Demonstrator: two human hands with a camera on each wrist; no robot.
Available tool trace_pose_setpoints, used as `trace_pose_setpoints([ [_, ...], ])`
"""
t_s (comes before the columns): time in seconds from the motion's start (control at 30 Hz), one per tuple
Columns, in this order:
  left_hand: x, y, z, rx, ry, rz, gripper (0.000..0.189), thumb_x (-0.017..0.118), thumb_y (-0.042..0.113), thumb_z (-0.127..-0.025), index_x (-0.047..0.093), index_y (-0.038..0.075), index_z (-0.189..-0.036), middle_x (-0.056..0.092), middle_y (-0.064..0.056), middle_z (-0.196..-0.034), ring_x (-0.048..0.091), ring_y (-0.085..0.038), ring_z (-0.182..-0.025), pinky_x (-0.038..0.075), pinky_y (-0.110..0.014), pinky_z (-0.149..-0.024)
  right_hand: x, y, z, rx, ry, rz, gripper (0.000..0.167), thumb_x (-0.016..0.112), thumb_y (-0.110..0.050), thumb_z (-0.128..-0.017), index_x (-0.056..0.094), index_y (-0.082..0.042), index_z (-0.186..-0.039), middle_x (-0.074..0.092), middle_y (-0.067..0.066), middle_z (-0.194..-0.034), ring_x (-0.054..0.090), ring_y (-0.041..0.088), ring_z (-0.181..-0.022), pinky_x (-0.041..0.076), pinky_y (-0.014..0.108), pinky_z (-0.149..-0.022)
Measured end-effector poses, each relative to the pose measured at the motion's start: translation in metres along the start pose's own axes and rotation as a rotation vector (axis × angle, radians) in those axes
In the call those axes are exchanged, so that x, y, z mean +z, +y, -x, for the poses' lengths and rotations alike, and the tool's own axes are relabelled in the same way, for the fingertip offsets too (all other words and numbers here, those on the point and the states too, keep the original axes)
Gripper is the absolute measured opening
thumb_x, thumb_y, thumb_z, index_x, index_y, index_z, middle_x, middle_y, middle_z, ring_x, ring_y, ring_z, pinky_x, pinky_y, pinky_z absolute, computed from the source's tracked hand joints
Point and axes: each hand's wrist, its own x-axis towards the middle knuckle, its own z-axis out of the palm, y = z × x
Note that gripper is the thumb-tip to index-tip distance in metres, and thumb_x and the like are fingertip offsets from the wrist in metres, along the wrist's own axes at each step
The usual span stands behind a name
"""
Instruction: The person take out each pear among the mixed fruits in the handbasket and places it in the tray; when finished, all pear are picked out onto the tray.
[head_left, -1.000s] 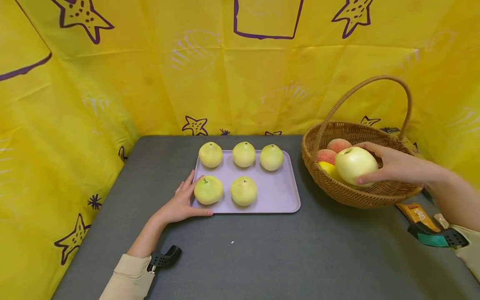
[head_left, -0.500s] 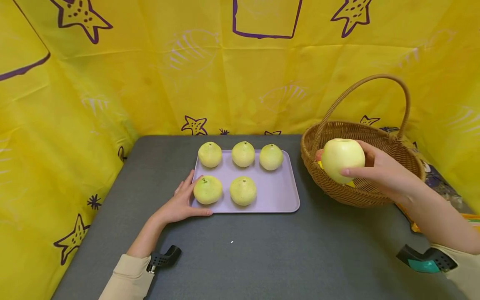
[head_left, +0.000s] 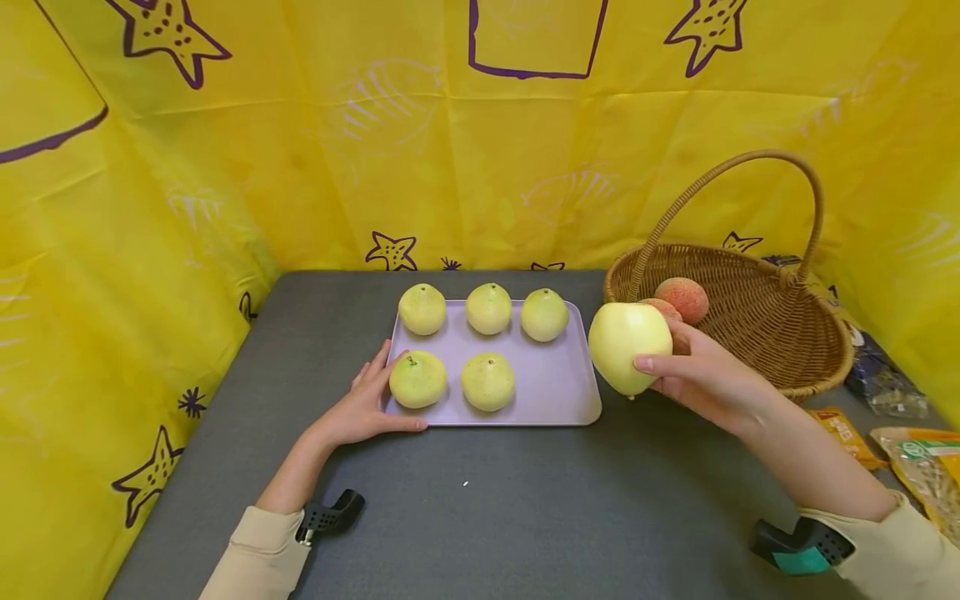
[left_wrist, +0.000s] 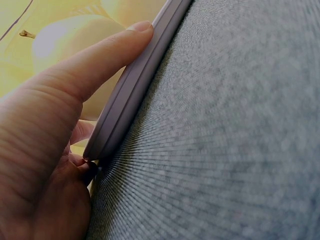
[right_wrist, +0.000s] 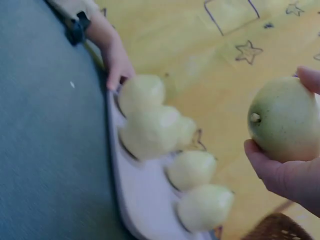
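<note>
My right hand grips a large round pale yellow-green fruit in the air between the basket and the tray. Its stubby stem points down in the head view and shows close up on the fruit in the right wrist view. My left hand rests at the left front corner of the lilac tray, fingers along the side, thumb straight over the front rim. Several similar fruits stand on the tray: three at the back, two in front. The front right of the tray is bare.
A wicker basket with a tall handle stands at the back right, with peaches inside. Packets lie right of it, one orange and one clear and yellow. Yellow patterned cloth surrounds the grey table.
My right hand has lifted the pale fruit out of the basket and carried it left toward the tray, turning it stem downward. My left hand has stayed at the tray corner.
</note>
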Motion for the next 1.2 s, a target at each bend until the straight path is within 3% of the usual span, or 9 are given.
trace_pose_setpoints([
  [0.47, 0.001, 0.0, 0.0, -0.007, -0.006, 0.005, 0.112, 0.085, 0.049, -0.07, 0.023, 0.014, -0.156, -0.009, -0.017, -0.161, -0.006, -0.041, -0.146, -0.004, -0.064, -0.111, 0.025, 0.039, -0.017, 0.115, -0.084, -0.098, 0.04, 0.057, -0.007, -0.096, 0.042, -0.008, -0.132, 0.058, 0.008, -0.117, 0.062, 0.02, -0.099, 0.051, 0.036, -0.086],
  [0.6, 0.0, 0.0, 0.0, -0.011, -0.006, 0.01, 0.112, 0.085, 0.048, -0.07, 0.023, 0.013, -0.156, -0.01, -0.017, -0.161, -0.006, -0.042, -0.145, -0.004, -0.064, -0.111, 0.027, 0.05, -0.024, 0.148, -0.067, -0.063, 0.049, 0.059, -0.009, -0.095, 0.037, -0.004, -0.138, 0.057, 0.007, -0.118, 0.06, 0.019, -0.1, 0.051, 0.036, -0.087],
  [0.73, 0.0, 0.0, -0.001, -0.015, -0.005, 0.008, 0.112, 0.085, 0.048, -0.07, 0.023, 0.013, -0.156, -0.009, -0.017, -0.161, -0.006, -0.042, -0.145, -0.004, -0.065, -0.11, 0.028, 0.058, -0.031, 0.168, -0.026, 0.027, 0.066, 0.064, -0.012, -0.093, 0.027, 0.003, -0.145, 0.054, 0.009, -0.119, 0.059, 0.019, -0.099, 0.051, 0.035, -0.084],
  [0.93, 0.0, -0.001, -0.001, -0.014, -0.006, 0.01, 0.113, 0.085, 0.049, -0.07, 0.022, 0.012, -0.156, -0.01, -0.017, -0.161, -0.007, -0.042, -0.145, -0.004, -0.065, -0.11, 0.03, 0.067, -0.038, 0.188, 0.059, 0.217, 0.076, 0.073, -0.02, -0.087, 0.026, 0.004, -0.142, 0.053, 0.017, -0.121, 0.056, 0.022, -0.099, 0.048, 0.033, -0.08],
  [1.2, 0.0, -0.002, 0.0, -0.012, -0.006, 0.007, 0.113, 0.085, 0.049, -0.07, 0.022, 0.013, -0.156, -0.01, -0.017, -0.161, -0.007, -0.041, -0.146, -0.004, -0.064, -0.111, 0.028, 0.076, -0.044, 0.058, 0.169, 0.592, 0.077, 0.083, -0.031, -0.078, 0.041, -0.009, -0.14, 0.055, 0.014, -0.129, 0.054, 0.026, -0.109, 0.043, 0.039, -0.091],
])
